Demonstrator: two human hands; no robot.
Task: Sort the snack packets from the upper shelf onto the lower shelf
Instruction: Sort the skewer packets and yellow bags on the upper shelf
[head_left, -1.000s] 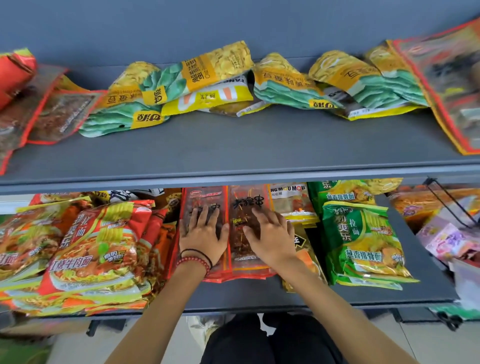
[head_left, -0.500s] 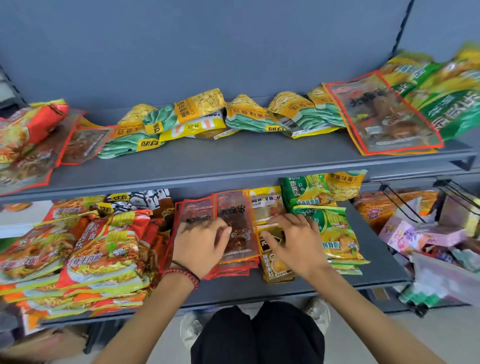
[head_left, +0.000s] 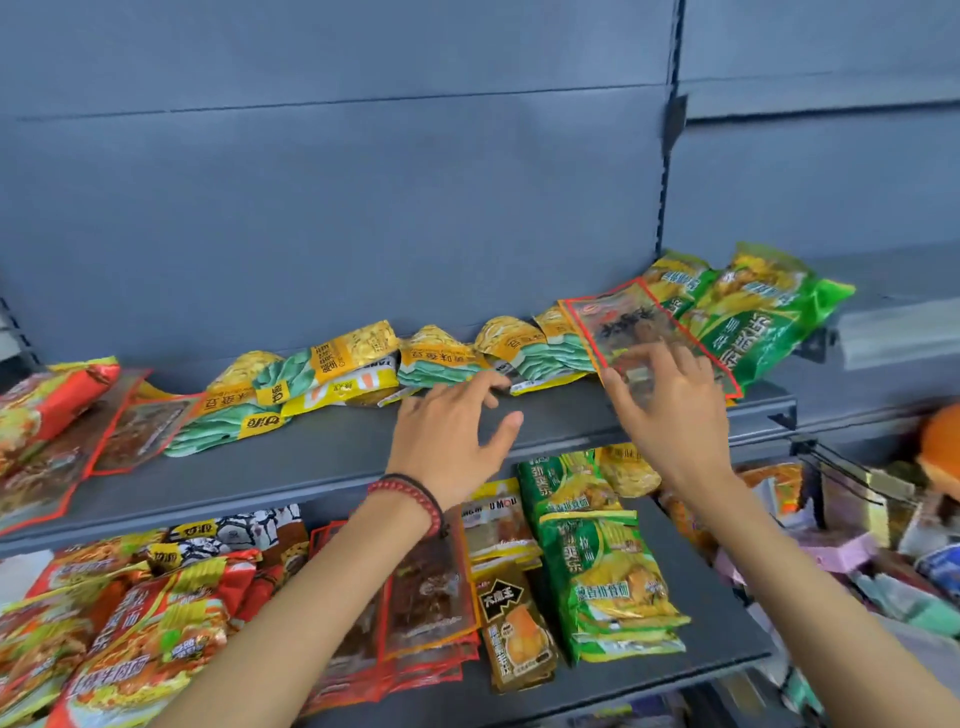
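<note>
Both hands are raised to the upper shelf.

Left hand: wide, fingers spread, holding nothing. It hovers over bare shelf in front of the row of yellow packets, fingertips close to the row's front edge. Contact cannot be confirmed. Two bracelets, one of red beads and one dark, sit on this wrist.

Right hand: wide, fingers spread and laid across the lower half of the clear packet. No curl or pinch is visible. The area is blurred, so firm contact cannot be told.

Clear packet: red-edged, on the upper shelf, right of centre. It lies tilted over the right end of the yellow row and against the green packs, which are at the shelf's right end.

Further upper-shelf stock: two more red-edged packets lie at the left, and beside them, at the far left, is an orange pack. All rest near the back panel.

Lower shelf, left to right: noodle packs piled in red and yellow; a clear stack of red-edged packets, partly hidden by the left forearm; a brown packet just beside it; a green stack next to that. The shelf's right part is bare.

Right of the shelving, mixed goods lie in a blurred heap.
</note>
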